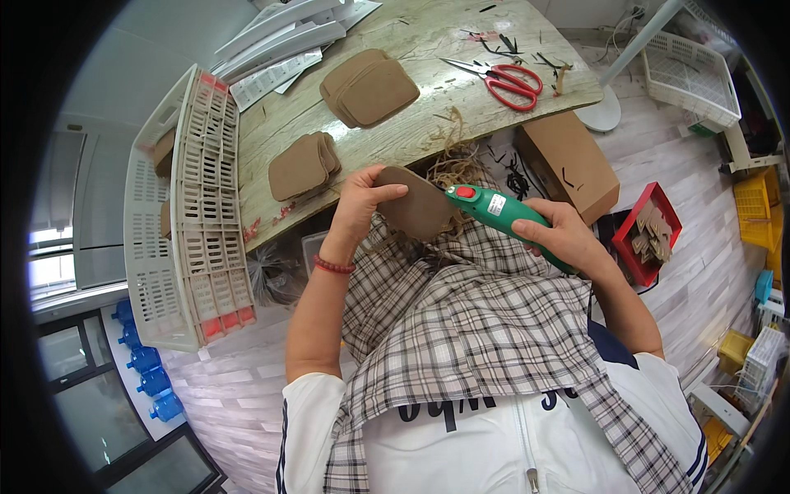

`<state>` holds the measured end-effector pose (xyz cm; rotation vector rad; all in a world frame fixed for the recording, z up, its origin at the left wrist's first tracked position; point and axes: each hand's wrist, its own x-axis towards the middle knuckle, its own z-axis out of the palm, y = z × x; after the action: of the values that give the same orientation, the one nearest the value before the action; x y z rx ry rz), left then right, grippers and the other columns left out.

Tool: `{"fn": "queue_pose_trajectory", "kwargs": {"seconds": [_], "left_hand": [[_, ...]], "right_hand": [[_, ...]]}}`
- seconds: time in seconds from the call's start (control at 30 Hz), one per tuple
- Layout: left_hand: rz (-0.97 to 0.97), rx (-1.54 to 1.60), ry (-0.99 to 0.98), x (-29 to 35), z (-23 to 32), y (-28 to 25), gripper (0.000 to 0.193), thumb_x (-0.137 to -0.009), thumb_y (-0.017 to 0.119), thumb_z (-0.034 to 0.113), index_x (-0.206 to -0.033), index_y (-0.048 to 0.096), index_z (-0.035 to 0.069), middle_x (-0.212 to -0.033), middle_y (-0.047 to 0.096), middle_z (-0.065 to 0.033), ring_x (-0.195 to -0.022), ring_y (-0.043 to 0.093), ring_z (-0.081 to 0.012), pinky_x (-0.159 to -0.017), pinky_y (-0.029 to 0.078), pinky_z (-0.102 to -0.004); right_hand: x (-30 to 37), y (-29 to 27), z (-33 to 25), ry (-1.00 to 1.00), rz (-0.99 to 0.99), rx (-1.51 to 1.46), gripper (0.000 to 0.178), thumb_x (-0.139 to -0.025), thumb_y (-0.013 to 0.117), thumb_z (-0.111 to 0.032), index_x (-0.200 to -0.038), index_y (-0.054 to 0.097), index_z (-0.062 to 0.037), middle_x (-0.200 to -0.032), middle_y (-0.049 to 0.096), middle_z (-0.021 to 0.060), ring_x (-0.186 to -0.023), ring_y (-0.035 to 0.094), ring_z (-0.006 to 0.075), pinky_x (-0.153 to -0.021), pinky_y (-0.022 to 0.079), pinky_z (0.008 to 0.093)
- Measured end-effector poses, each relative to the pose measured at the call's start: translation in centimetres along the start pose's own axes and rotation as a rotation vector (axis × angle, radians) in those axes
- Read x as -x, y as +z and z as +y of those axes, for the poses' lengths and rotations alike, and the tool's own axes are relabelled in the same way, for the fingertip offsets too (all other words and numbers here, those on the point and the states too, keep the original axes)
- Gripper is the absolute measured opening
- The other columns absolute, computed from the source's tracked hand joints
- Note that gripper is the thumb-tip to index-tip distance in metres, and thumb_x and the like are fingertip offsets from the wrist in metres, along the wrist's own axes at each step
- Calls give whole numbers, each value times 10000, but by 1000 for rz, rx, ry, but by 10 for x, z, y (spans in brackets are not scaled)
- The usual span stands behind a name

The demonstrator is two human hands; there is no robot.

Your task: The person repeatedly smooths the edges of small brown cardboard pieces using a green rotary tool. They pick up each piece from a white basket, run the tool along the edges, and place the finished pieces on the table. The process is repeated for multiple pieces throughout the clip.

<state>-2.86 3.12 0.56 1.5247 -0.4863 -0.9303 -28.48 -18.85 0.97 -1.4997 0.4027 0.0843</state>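
Note:
My left hand (362, 202) pinches a flat brown piece (415, 207) with rounded corners, thumb on its face, holding it over my lap. In my right hand (564, 235) is a green handheld electric cutter (502, 212) with a red switch. Its tip meets the right edge of the piece; the blade itself is too small to make out. Thin brown trimmings (457, 169) hang and lie just beyond, between the table edge and my plaid apron (461, 321). Two stacks of similar pieces, one farther (378, 92) and one nearer (296, 170), rest on the table.
Red-handled scissors (514, 86) and dark scraps lie on the right of the wooden table (428, 49). A white plastic crate (206, 206) stands at its left end. Right of me are a cardboard box (576, 165) and a red tray (671, 216) of brown offcuts.

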Motion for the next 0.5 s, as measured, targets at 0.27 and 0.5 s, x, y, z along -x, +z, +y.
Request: {"fn": "queue_pose_trajectory", "kwargs": {"seconds": [0.27, 0.5], "left_hand": [[-87, -30, -114, 2, 2, 18, 187, -794, 706, -4, -978, 679, 13, -897, 702, -29, -791, 639, -95, -739, 511, -238], [-156, -162, -156, 2, 7, 19, 196, -771, 712, -15, -962, 684, 18, -885, 695, -16, -787, 620, -89, -775, 491, -241]], "right_hand": [[-4, 7, 0, -50, 30, 22, 371, -876, 676, -312, -1015, 646, 30, -687, 571, 19, -582, 526, 77, -532, 431, 249], [-13, 12, -19, -65, -17, 84, 362, -878, 676, -319, -999, 652, 21, -685, 571, 19, -565, 520, 76, -529, 431, 249]]}}
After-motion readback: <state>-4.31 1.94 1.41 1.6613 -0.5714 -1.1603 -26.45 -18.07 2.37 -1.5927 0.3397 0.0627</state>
